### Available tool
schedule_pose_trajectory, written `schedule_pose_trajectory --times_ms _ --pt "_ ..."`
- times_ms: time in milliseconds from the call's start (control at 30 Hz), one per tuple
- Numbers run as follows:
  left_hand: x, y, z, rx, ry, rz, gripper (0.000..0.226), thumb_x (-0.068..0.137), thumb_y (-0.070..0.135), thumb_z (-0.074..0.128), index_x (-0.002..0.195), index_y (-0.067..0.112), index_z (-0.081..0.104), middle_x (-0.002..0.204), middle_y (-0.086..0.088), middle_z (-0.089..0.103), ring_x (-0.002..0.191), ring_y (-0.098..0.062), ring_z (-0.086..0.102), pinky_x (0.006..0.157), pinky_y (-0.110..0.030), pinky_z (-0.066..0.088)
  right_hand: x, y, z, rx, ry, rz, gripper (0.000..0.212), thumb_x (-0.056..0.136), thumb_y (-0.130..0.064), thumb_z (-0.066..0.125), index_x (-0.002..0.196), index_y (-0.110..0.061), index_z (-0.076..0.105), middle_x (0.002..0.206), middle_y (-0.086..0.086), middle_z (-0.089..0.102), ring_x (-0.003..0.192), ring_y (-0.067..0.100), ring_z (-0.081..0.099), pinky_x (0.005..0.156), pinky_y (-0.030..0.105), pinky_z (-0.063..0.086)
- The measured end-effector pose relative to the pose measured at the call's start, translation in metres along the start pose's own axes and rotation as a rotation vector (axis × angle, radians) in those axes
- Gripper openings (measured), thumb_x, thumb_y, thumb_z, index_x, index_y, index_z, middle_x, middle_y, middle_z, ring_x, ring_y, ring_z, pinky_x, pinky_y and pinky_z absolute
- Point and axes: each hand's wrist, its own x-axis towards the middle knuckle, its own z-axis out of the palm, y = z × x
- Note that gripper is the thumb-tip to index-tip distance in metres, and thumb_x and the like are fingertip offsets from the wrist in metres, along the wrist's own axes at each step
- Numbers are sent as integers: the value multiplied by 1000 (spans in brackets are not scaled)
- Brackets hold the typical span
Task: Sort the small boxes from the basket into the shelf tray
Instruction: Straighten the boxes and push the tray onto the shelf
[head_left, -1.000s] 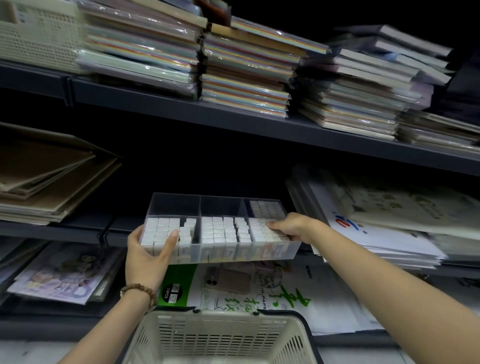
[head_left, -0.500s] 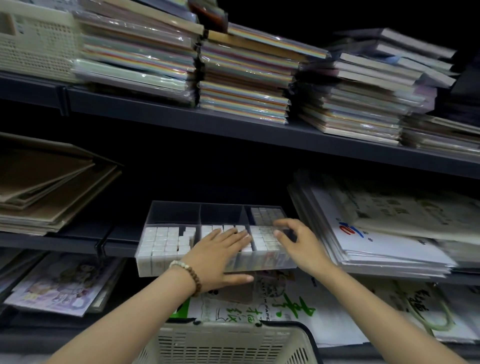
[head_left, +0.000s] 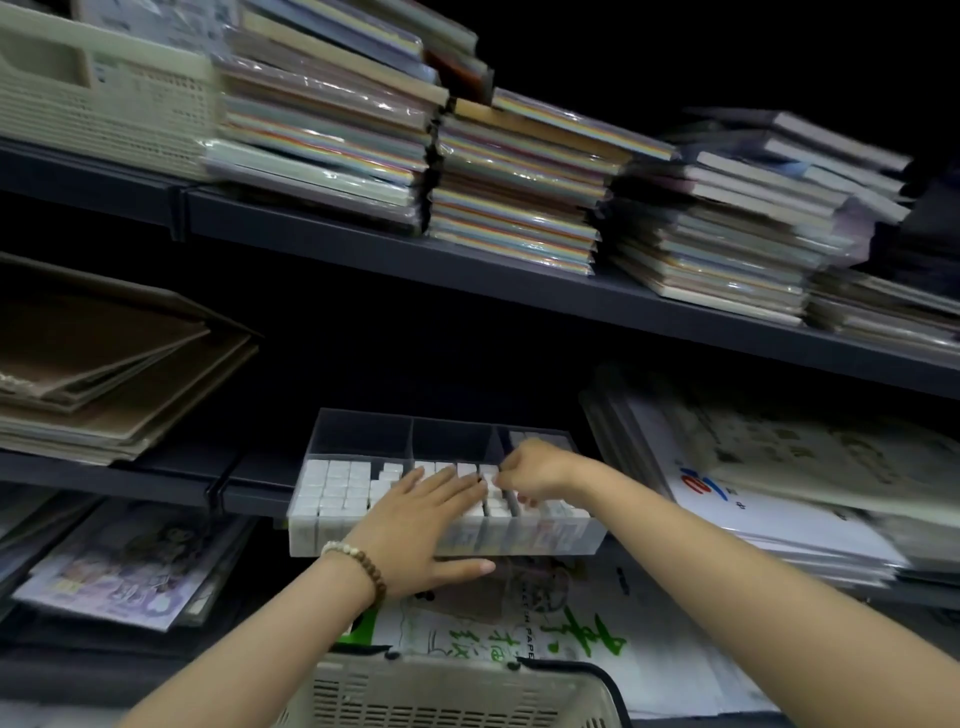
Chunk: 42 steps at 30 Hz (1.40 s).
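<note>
Nearest to us, at the bottom edge, we see the basket (head_left: 447, 670); its inside is out of view. Just beyond it lies a paper pack (head_left: 597, 639) with green print. Above that the tray (head_left: 311, 535) sits at the near edge of the middle shelf (head_left: 156, 483), its near compartments packed with rows of small white boxes (head_left: 335, 486). The left hand (head_left: 421, 525), a bead bracelet (head_left: 363, 564) at its wrist, lies flat and spread on the boxes in the middle compartment, thumb below the tray's near wall. The right hand (head_left: 537, 467) dips curled fingers among the boxes to the right; blur keeps us from telling whether it pinches one. Farther left lie brown boards (head_left: 104, 364). On the top shelf (head_left: 467, 270) we see wrapped paper stacks (head_left: 514, 182) and a pale crate (head_left: 104, 104).
</note>
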Motion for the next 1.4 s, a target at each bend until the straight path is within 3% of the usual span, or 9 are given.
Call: schedule_pose_trajectory --times_ms 133,200,300,467,700,867,1133,1267,1400 --pt "-26 -22 -8 -73 201 -111 86 75 82 5 146 36 -5 150 22 -8 139 0 -15 114 -26 -15 5 1 11 -168 -29 -9 29 97 -38 45 78 -16 50 100 10 53 105 20 47 75 28 42" --pt "-43 -34 -9 -115 292 -192 84 77 81 5 147 34 3 150 21 -2 140 1 -11 115 -25 -13 3 5 17 -222 -51 -13 43 97 -45 42 120 -10 53 148 14 26 141 26 21 107 34 30" --pt "-58 -40 -7 -104 296 -285 89 74 81 -1 147 31 1 151 18 -5 140 -1 -11 115 -26 -13 3 6 24 -243 -10 -36 69 95 -48 43 150 -14 20 157 12 -2 145 30 2 115 36 15" --pt "-58 -43 -7 -254 418 -391 98 73 79 29 148 21 5 155 6 6 143 -11 0 116 -29 1 6 -1 20 -197 -20 -29 68 93 -44 51 146 -7 29 141 5 33 141 29 24 113 37 27" --pt "-70 -50 11 -895 532 -575 122 52 66 67 147 35 -4 155 9 15 139 -7 18 110 -32 25 6 -20 5 -325 -135 39 62 92 -39 55 140 -5 37 141 9 44 130 25 43 97 30 39" --pt "-68 -49 16 -877 560 -566 118 55 67 66 146 38 -3 155 9 16 131 3 16 107 -31 27 5 -25 -6 -246 -218 84 70 91 -34 59 148 -11 25 155 3 25 138 23 33 107 29 33" --pt "-70 -47 13 -667 531 -535 107 66 66 57 149 23 5 155 -1 17 141 -15 17 113 -37 24 8 -17 1 -52 -163 121 57 96 -26 51 147 -11 28 151 5 32 134 24 39 109 32 36" --pt "-54 -30 -5 -39 469 -204 71 85 66 31 134 18 47 142 -5 44 136 -23 34 115 -44 19 9 -2 -4 196 -66 103 39 99 -17 44 136 -7 47 139 7 50 123 19 50 100 27 42" --pt "-14 -1 -5 -35 174 115 71 87 68 24 142 25 31 149 6 32 141 -14 20 112 -30 -7 5 9 -8 330 -100 70 37 99 -20 44 133 -7 50 134 7 55 123 17 51 103 29 41"
